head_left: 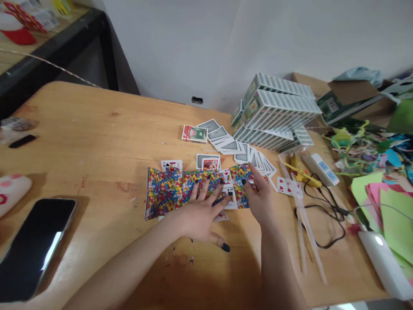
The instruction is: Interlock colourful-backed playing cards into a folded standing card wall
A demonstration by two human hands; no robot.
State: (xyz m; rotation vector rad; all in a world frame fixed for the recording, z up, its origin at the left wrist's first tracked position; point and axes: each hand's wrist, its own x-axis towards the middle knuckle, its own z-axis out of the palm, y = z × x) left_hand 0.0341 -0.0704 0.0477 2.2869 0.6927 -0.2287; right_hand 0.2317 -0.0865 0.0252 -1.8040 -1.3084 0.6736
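Observation:
A colourful patterned strip (164,191) with fold lines lies across the wooden table, its left end raised. My left hand (203,215) rests palm down on its middle, fingers spread. At the strip's right part, my right hand (260,196) touches the surface with thumb and index finger apart. Between the hands, a king card (230,200) and a diamond card (226,175) lie on the strip. A jack of spades (172,165) shows behind its upper edge. Just beyond are face-down cards (198,160) and a small red card (210,164).
Fanned cards (230,144), a card box (194,134) and stacked card boxes (280,107) are behind. On the right are a glue gun (303,172), glue sticks (305,228), a power strip (321,169) and coloured paper (393,215). A phone (35,245) lies left.

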